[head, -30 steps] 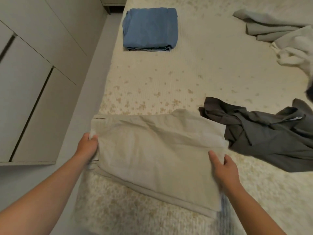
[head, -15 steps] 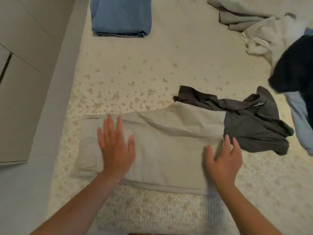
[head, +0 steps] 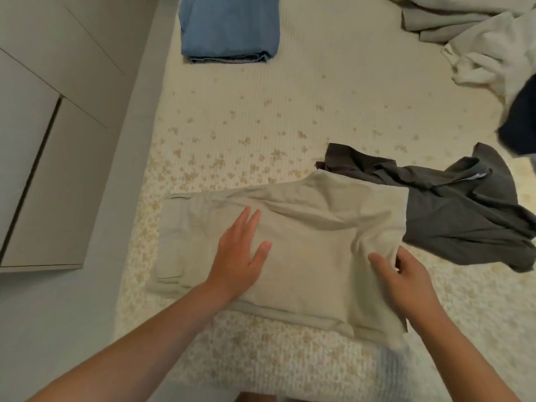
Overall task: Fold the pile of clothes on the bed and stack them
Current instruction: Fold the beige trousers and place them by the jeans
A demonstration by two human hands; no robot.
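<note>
A beige pair of trousers, partly folded, lies across the near part of the bed. My left hand presses flat on its middle with straight fingers. My right hand pinches the right end of the beige cloth, which bunches up between thumb and fingers. A crumpled dark grey garment lies just right of the trousers, partly under their edge. A folded blue garment sits at the far left of the bed.
An unfolded heap of pale cloths and a dark navy piece lies at the far right. Grey cabinet doors and a strip of floor run along the bed's left side.
My left hand slid right along the trousers to their middle. My right hand went from lying open on the right end to pinching and lifting it.
</note>
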